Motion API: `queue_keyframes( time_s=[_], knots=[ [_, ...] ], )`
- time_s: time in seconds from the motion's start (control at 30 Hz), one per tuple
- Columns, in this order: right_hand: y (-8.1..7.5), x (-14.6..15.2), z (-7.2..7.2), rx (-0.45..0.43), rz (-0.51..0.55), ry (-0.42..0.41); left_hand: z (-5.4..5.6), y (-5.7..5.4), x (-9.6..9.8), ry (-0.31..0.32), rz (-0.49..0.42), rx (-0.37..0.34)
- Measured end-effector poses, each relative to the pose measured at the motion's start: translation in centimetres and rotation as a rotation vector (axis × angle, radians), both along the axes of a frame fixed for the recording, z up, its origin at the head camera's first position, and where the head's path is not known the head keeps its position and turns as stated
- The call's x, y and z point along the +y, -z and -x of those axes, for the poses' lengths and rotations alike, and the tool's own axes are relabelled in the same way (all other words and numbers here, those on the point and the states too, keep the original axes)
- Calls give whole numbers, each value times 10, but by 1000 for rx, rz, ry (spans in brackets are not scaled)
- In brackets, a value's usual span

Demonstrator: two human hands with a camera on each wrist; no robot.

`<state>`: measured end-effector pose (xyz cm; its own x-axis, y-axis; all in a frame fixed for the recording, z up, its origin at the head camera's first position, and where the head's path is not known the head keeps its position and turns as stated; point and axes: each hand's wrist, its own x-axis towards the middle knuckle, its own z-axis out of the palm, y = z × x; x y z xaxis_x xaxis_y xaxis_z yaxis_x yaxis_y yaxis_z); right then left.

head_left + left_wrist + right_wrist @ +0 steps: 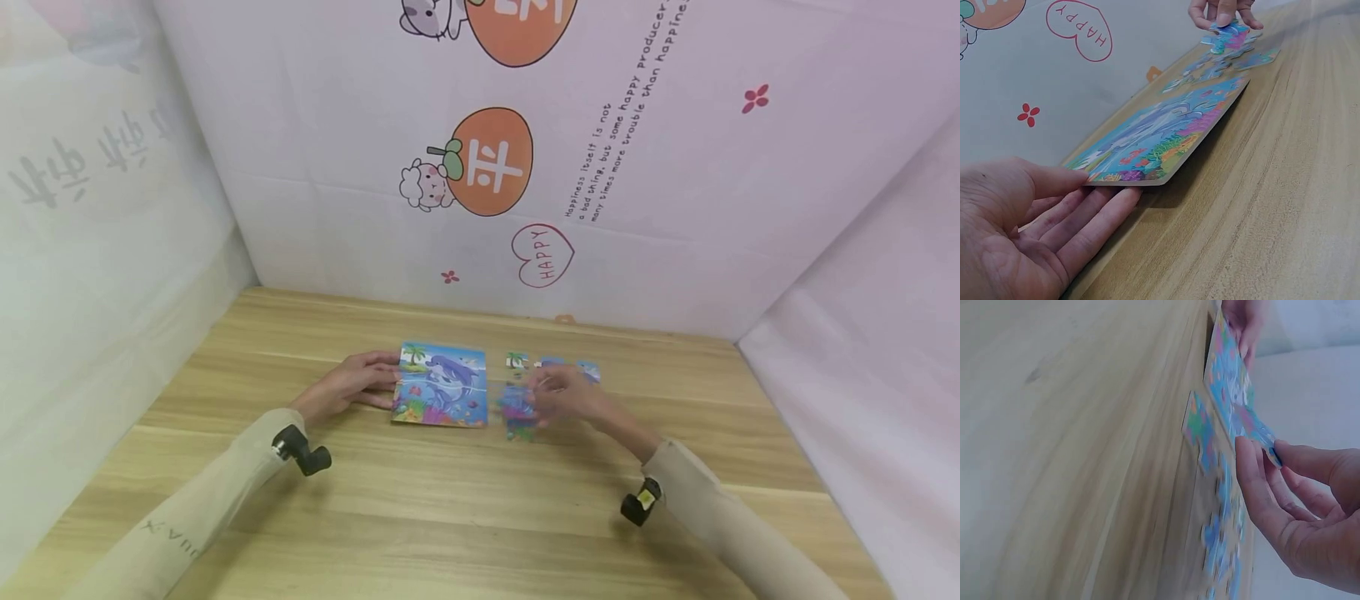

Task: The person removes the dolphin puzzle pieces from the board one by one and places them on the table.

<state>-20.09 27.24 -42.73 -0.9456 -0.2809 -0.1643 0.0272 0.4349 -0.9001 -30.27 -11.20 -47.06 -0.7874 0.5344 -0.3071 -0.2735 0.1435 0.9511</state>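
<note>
My left hand point(351, 385) pinches the left edge of a dolphin picture board point(444, 387), thumb on top and fingers underneath. In the left wrist view the board's near edge is tilted up off the table. To the right of it, my right hand point(568, 395) holds a jigsaw puzzle piece point(1256, 427) between thumb and fingertips, above the table. Loose puzzle pieces point(1213, 540) with sea colours lie under and around this hand. One corner piece point(516, 360) shows a palm tree. The right hand covers some pieces in the head view.
Beneath everything is a wood-grain table point(450, 517). A white printed cloth point(337, 225) rises behind its back edge, and pale cloth walls point(862, 375) stand at both sides. Each sleeve carries a small black wrist camera point(302, 450).
</note>
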Motion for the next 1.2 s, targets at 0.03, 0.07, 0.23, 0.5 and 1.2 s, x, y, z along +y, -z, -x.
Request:
queue_keyframes(
  time_s=[0.03,0.07,0.23,0.5,1.2],
  knots=[
    [-1,4,-2,-7,-6,9,0,0,-1,3,-6,-2],
    [-1,7,-4,-16,-9,21,-1,-1,-2,8,-12,-2],
    [-4,25,-15,-43,-36,31,-2,-2,-4,33,-23,-1],
    [-4,44,-29,-73,-29,15,-1,1,-3,32,-27,-10],
    [8,29,-42,2,-295,151,2,5,-1,-6,-20,-12]
  ],
)
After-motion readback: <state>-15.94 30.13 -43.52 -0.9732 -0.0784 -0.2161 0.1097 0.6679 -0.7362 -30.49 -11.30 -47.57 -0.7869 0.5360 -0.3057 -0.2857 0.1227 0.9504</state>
